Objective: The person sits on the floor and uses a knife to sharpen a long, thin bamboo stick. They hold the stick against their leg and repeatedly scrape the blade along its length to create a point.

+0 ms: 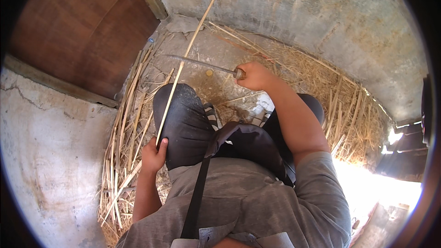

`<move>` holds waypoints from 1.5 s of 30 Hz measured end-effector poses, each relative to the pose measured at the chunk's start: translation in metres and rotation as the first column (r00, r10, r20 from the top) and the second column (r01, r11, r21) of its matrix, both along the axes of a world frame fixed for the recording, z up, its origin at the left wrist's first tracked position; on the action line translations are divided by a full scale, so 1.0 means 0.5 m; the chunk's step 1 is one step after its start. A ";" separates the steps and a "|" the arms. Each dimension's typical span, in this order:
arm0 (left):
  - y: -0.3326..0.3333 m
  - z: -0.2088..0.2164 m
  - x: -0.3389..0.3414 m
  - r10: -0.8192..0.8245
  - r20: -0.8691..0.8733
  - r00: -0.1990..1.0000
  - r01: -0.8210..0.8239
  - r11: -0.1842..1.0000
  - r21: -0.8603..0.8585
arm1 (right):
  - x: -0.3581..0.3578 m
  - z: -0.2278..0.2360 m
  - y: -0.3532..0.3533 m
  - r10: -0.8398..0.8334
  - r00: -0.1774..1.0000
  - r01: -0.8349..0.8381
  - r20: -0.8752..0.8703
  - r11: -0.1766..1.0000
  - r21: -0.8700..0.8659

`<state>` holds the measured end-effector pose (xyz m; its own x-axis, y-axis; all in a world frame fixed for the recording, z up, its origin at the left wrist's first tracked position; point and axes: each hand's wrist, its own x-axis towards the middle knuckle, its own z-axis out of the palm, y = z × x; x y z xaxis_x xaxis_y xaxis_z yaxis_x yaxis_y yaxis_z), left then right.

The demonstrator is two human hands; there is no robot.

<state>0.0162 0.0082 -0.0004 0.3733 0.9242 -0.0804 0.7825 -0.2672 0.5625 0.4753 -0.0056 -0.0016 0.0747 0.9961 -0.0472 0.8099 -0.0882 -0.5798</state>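
My left hand [154, 155] is closed around the lower end of a long, pale bamboo strip [172, 93], beside my left thigh. From there the strip slants up over my left knee and out toward the far wall. In my right hand [255, 76], the fingers wrap the handle of a knife [204, 64] in front of my right knee. Its long, thin, dark blade points left and crosses the strip just beyond the left knee. Whether the blade touches the strip, I cannot tell.
Several pale strips [133, 92] lie in a bundle along the left wall. Straw-like shavings and more strips [345, 105] heap against the right wall. A brown door panel [82, 32] stands at the far left. My sandalled feet [212, 115] rest on the dirt floor between my knees.
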 end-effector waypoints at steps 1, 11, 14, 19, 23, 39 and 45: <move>0.001 0.001 0.000 -0.001 -0.003 1.000 0.001 1.000 -0.004 | -0.004 0.003 -0.002 0.017 1.000 -0.017 -0.005 1.000 0.000; 0.006 0.004 -0.002 -0.023 -0.065 0.998 0.024 1.000 0.012 | 0.077 0.013 -0.014 -0.245 0.967 0.245 -0.066 0.969 -0.019; 0.011 0.015 -0.002 -0.061 -0.084 0.995 0.062 0.998 0.000 | 0.058 0.022 -0.016 -0.163 0.985 0.163 0.056 0.987 0.000; 0.021 0.043 -0.013 -0.095 -0.228 0.969 0.106 0.994 0.035 | -0.041 0.047 -0.017 0.131 0.976 -0.127 0.176 0.991 -0.034; 0.018 0.041 -0.016 -0.074 -0.184 0.980 0.070 0.997 -0.024 | 0.052 -0.020 -0.010 -0.070 0.997 0.070 0.008 0.997 0.027; 0.006 0.033 -0.034 -0.088 -0.131 0.987 0.088 0.996 -0.006 | -0.028 0.033 0.002 0.103 0.981 -0.102 0.163 0.995 -0.011; -0.004 0.049 -0.019 -0.041 -0.103 0.994 0.037 0.999 -0.039 | 0.067 0.011 -0.013 -0.259 0.966 0.259 0.006 0.966 0.013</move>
<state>0.0066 0.0060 0.0240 0.3971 0.9047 -0.1542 0.8262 -0.2793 0.4892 0.5088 -0.0123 0.0038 0.3307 0.9431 -0.0343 0.7644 -0.2890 -0.5763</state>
